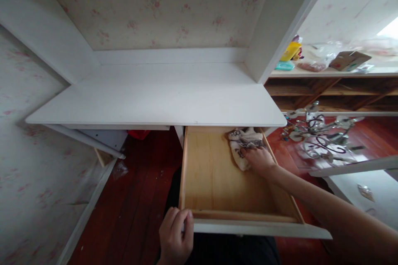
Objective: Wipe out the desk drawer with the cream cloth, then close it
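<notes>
A wooden drawer (214, 174) with a white front stands pulled out from under the white desk (174, 95). My left hand (176, 232) is closed on the left end of the drawer's front edge, with the thumb over the top. Inside the drawer, towards its back right corner, my right hand (258, 159) presses on a crumpled cloth (238, 155), off-white with dark patches. The right fingers are bunched into the cloth, and their tips are partly hidden. Bare pale wood shows over the rest of the drawer's bottom.
At the right, a chandelier (326, 136) lies near a white panel (367, 190) on the red wooden floor (133, 203). Behind it, a low shelf unit (332, 87) carries a cardboard box (350, 60), a yellow container (290, 51) and plastic bags. Floral-papered wall (27, 165) bounds the left.
</notes>
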Demonstrator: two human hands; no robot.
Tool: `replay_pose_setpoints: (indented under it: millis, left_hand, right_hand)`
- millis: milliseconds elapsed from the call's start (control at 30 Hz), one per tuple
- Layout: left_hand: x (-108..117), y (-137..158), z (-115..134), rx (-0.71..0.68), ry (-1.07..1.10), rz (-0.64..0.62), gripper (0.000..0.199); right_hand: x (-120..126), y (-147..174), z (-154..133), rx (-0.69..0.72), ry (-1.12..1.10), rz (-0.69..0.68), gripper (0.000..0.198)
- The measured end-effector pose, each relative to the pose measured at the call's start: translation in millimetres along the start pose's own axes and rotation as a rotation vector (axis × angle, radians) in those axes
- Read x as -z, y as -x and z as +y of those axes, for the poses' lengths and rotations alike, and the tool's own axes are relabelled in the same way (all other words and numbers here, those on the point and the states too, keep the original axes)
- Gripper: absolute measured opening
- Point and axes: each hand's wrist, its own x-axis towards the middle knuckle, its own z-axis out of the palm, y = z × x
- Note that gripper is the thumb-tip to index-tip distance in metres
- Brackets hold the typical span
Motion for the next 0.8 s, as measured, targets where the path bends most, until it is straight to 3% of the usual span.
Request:
replay_pose_setpoints:
  millis: [200,333,433,500,567,667,733,800]
  left_hand:
    - [0.5,-1.3,2.7,0.008,0.001,0.009,0.015]
    - [-0.1,-0.7,4.2,0.03,0.003,0.022,0.015]
    - [-0.7,1.3,4.2,0.049,0.002,0.017,0.014]
    - [-0.9,2.6,4.0,0.059,-0.002,0.013,0.014]
    - [-0.5,2.9,4.3,0.065,-0.006,0.02,0.014]
    - [1.2,1.5,6.3,0.083,-0.002,0.019,0.016]
    - [2.3,0.3,7.8,0.094,0.0,0.012,0.018]
    - [2.5,0.1,8.6,0.102,-0.009,0.01,0.02]
  right_hand:
    - [1.0,35.2,-6.4,-0.015,-0.217,-0.125,0.058]
    - [30.7,41.4,-18.9,-0.122,-0.487,-0.052,0.063]
    - [60.6,42.6,-53.9,-0.115,-0.672,0.082,0.061]
    - [75.2,41.6,-87.7,0.04,-0.729,0.2,0.067]
    - [81.3,36.7,-124.9,0.334,-0.698,0.309,0.069]
    - [73.8,20.6,-173.6,0.684,-0.548,0.345,0.057]
    - [63.1,4.6,-192.8,0.776,-0.437,0.382,0.046]
    - [54.2,-14.8,-198.0,0.783,-0.352,0.434,0.042]
